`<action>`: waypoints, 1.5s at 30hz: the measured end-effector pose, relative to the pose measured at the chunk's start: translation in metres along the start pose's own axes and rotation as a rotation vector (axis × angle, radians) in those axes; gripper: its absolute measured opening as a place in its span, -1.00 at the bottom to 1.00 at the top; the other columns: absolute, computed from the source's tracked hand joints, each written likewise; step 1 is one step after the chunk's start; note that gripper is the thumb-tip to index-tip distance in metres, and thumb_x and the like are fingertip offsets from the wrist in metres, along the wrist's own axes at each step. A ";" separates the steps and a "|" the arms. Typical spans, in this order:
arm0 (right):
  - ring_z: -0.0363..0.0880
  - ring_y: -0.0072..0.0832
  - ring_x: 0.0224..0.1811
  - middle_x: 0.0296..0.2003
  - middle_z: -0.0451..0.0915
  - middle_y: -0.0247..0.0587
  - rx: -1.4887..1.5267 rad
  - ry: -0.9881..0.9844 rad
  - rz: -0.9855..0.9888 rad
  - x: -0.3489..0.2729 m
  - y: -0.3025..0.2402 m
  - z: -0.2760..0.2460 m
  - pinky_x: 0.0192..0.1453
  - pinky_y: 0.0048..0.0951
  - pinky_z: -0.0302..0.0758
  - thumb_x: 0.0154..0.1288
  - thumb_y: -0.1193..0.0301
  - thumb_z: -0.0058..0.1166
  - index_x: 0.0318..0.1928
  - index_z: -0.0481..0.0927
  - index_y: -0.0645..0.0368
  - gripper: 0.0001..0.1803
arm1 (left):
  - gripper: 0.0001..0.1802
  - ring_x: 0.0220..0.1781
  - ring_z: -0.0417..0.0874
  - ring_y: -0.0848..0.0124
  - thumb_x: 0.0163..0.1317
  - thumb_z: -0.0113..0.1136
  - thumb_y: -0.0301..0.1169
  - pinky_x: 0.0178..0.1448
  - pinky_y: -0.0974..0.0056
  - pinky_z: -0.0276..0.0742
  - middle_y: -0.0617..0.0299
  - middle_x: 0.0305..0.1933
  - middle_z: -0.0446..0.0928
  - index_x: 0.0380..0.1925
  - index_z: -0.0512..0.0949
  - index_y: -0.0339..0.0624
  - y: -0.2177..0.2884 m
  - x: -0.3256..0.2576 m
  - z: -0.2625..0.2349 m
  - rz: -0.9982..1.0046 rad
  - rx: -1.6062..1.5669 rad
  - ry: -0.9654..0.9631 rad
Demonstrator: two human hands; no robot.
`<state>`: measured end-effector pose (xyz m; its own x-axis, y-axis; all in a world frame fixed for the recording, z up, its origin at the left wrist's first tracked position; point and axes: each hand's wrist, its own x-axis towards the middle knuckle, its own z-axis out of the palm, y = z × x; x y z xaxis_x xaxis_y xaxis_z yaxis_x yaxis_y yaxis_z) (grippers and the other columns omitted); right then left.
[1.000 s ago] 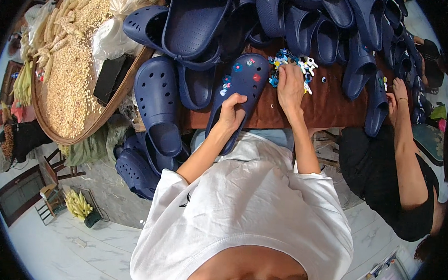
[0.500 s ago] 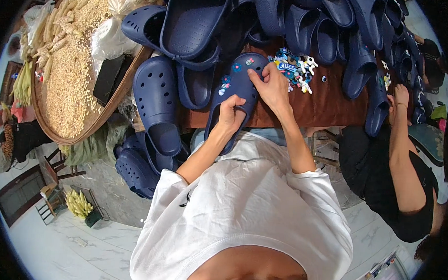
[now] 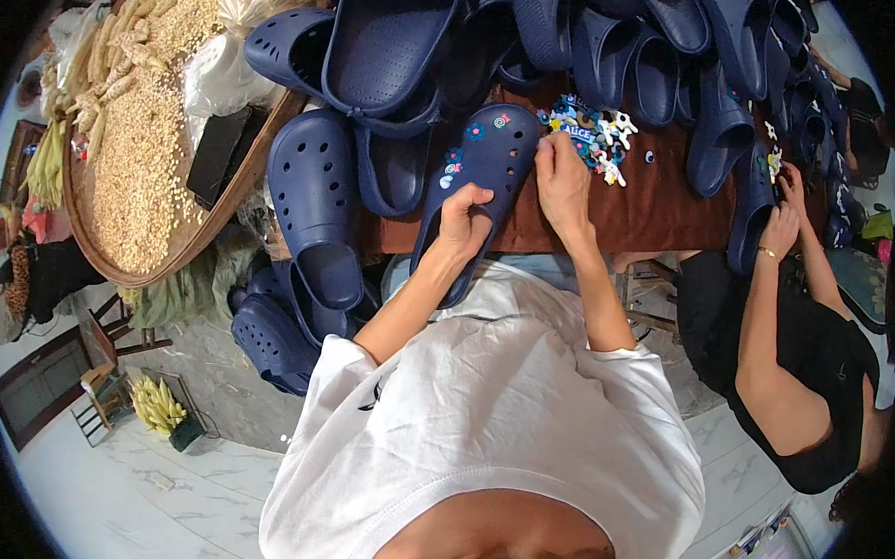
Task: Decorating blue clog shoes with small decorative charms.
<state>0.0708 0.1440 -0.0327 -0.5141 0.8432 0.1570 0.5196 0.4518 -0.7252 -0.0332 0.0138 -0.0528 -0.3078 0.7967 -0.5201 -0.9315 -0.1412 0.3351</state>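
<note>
L hand (image 3: pixel 462 218) grip closed on a navy clog (image 3: pixel 482 171), which lies on the brown table (image 3: pixel 660 214) w/ charms on its toe. R hand (image 3: pixel 564 180) at clog's edge, fingers curled; can't tell its grip. Charm pile (image 3: pixel 592 134) just beyond. More clogs (image 3: pixel 598 36) heaped at back. Grain tray (image 3: pixel 139 146) at left. Marble floor (image 3: pixel 108 504) below. Another person's hands (image 3: pixel 785 209) at right.

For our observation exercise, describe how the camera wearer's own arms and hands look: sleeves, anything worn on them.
Both arms come out of short white T-shirt sleeves and are bare from there down. The left hand and right hand wear no gloves. No rings, watch or bracelet show on either, though the view is too small to rule out fine jewellery.
</note>
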 end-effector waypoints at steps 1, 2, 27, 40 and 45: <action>0.57 0.07 -0.27 -0.32 0.57 0.08 -0.030 0.025 -0.010 0.000 0.002 -0.003 -0.25 0.00 0.44 0.43 0.36 -0.04 -0.21 0.42 0.21 -0.84 | -0.76 -0.06 0.61 0.27 -0.02 0.11 -0.54 0.19 0.19 0.46 0.15 -0.15 0.61 -0.28 0.58 -0.30 -0.001 0.002 -0.005 0.002 -0.001 -0.002; 0.56 0.04 -0.28 -0.33 0.56 0.05 -0.017 0.050 -0.017 0.000 0.003 -0.006 -0.22 -0.01 0.44 0.43 0.34 -0.02 -0.18 0.45 0.21 -0.83 | -0.72 -0.02 0.58 0.30 0.01 0.16 -0.53 0.23 0.22 0.40 0.17 -0.11 0.59 -0.21 0.57 -0.30 -0.001 0.003 -0.011 -0.008 -0.014 -0.026; 0.41 -0.08 0.01 -0.02 0.48 -0.06 -0.169 -0.055 -0.443 0.044 -0.030 -0.002 0.12 -0.18 0.40 0.26 0.38 0.15 0.02 0.60 0.13 -0.69 | -0.74 0.11 0.56 0.27 0.30 -0.01 -0.50 0.25 0.18 0.41 0.13 0.04 0.56 -0.03 0.50 -0.29 0.008 0.038 0.031 0.035 0.027 -0.019; 0.40 -0.13 -0.11 -0.21 0.47 -0.15 -0.133 0.034 -0.504 0.022 -0.032 -0.004 -0.02 -0.14 0.38 0.09 0.32 0.31 -0.21 0.56 0.16 -0.70 | -0.70 0.17 0.53 0.25 0.37 -0.04 -0.42 0.33 0.13 0.38 0.12 0.10 0.54 0.04 0.48 -0.28 -0.011 0.042 0.041 0.222 0.521 -0.334; 0.41 -0.16 -0.12 -0.24 0.49 -0.19 -0.040 0.033 -0.553 0.030 -0.029 0.001 -0.03 -0.17 0.39 0.08 0.33 0.32 -0.30 0.61 0.12 -0.79 | -0.68 0.19 0.52 0.24 0.40 -0.05 -0.39 0.36 0.11 0.37 0.11 0.13 0.53 0.06 0.48 -0.28 -0.008 0.047 0.039 0.256 0.676 -0.315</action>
<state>0.0396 0.1560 -0.0080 -0.6964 0.4854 0.5287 0.2037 0.8400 -0.5030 -0.0326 0.0755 -0.0489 -0.3332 0.9311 -0.1486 -0.4879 -0.0355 0.8722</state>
